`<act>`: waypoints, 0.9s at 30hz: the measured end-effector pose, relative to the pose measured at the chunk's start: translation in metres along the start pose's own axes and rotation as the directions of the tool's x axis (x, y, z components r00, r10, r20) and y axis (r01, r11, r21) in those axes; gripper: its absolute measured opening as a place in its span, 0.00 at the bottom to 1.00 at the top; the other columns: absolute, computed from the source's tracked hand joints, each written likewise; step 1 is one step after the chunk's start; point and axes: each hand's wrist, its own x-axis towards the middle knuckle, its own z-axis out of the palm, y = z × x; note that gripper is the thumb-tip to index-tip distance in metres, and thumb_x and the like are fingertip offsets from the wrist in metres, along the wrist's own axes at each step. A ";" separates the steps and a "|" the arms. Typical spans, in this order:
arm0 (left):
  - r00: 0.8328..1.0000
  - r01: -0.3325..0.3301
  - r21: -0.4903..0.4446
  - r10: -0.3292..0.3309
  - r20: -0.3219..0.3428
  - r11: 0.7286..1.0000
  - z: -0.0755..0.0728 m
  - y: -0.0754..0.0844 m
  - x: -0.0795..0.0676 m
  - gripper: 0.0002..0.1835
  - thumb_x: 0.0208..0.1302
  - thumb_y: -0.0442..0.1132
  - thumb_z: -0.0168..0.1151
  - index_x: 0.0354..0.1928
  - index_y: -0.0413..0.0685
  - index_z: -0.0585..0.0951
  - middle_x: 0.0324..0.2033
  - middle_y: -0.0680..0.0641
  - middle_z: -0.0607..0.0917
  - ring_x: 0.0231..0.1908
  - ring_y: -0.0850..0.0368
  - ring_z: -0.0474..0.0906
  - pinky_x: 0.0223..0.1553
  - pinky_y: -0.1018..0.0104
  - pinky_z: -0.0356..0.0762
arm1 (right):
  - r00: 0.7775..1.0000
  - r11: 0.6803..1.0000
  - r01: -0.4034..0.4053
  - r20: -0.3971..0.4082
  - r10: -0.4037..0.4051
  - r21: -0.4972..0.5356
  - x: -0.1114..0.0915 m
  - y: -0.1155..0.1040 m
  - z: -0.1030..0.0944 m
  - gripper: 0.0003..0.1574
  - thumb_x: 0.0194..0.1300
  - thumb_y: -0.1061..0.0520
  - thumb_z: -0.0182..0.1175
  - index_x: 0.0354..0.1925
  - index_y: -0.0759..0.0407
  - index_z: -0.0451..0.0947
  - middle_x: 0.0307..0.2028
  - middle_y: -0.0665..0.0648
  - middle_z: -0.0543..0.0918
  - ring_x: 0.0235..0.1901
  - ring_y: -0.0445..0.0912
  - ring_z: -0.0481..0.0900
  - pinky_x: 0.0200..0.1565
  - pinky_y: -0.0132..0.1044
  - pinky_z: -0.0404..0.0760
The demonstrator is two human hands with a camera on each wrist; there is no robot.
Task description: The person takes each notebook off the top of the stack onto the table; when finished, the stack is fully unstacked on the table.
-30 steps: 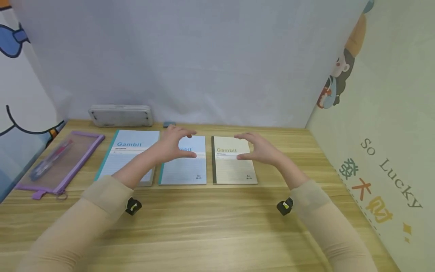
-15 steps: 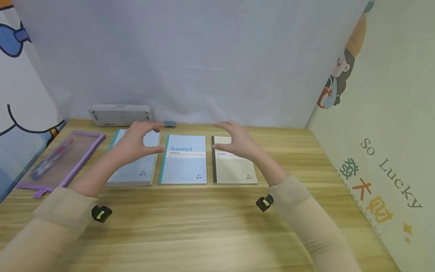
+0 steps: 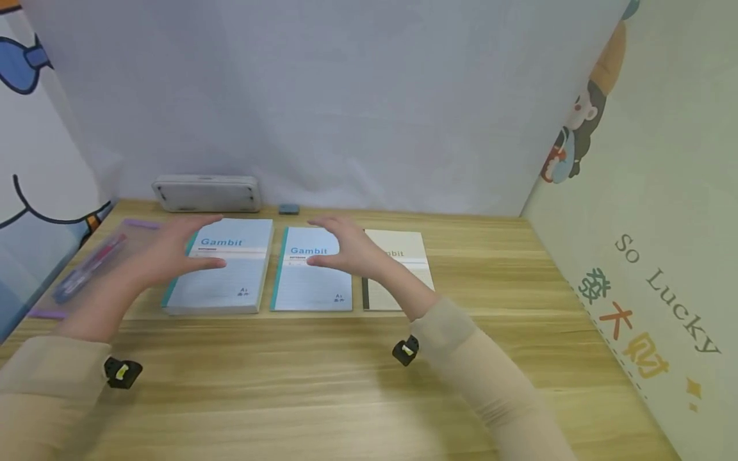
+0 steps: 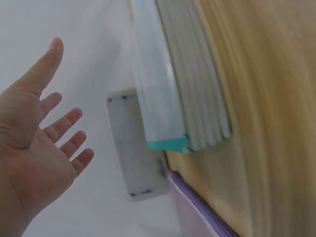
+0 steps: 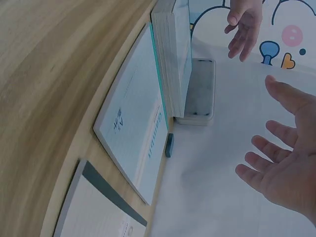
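Observation:
In the head view a thick stack of blue Gambit notebooks lies at the left, its layered edges plain in the left wrist view. Beside it lies a thinner blue notebook, then a cream notebook with a dark spine. My left hand hovers near the stack's left edge, fingers and thumb spread apart, holding nothing. Above the middle notebook my right hand hovers likewise, hiding part of it and of the cream one. Both wrist views show air between the hands and the notebooks.
A purple-edged mesh pouch with pens lies at the far left, partly behind my left arm. A whitish case stands against the back curtain, and a small blue-grey block lies to its right. A printed wall bounds the table on the right.
Both hands have moved left, keeping their spread shape: the left from the middle notebook past the stack, the right from the cream notebook to the middle one. The notebooks have stayed put.

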 end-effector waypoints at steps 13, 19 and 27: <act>0.990 0.123 -0.055 -0.119 0.069 0.991 0.017 -0.058 -0.018 0.58 0.52 0.61 0.67 0.74 0.42 0.45 0.70 0.27 0.46 0.67 0.26 0.42 0.61 0.30 0.44 | 0.994 0.994 -0.032 0.111 0.021 0.101 0.021 -0.012 0.062 0.53 0.58 0.40 0.65 0.72 0.54 0.53 0.72 0.55 0.56 0.71 0.47 0.52 0.68 0.40 0.57; 0.986 0.148 -0.099 -0.139 0.095 0.984 0.025 -0.074 -0.024 0.58 0.54 0.61 0.65 0.74 0.45 0.40 0.69 0.26 0.48 0.65 0.23 0.44 0.59 0.28 0.47 | 0.993 0.989 -0.041 0.113 0.025 0.141 0.029 -0.012 0.085 0.52 0.59 0.40 0.64 0.72 0.56 0.53 0.71 0.55 0.57 0.71 0.48 0.53 0.68 0.39 0.56; 0.978 0.168 -0.134 -0.148 0.146 0.977 0.028 -0.081 -0.025 0.58 0.56 0.59 0.65 0.74 0.39 0.40 0.66 0.23 0.53 0.64 0.23 0.47 0.59 0.30 0.49 | 0.989 0.989 -0.062 0.143 0.043 0.137 0.045 -0.018 0.105 0.52 0.59 0.38 0.62 0.73 0.51 0.51 0.73 0.55 0.53 0.72 0.48 0.50 0.68 0.42 0.56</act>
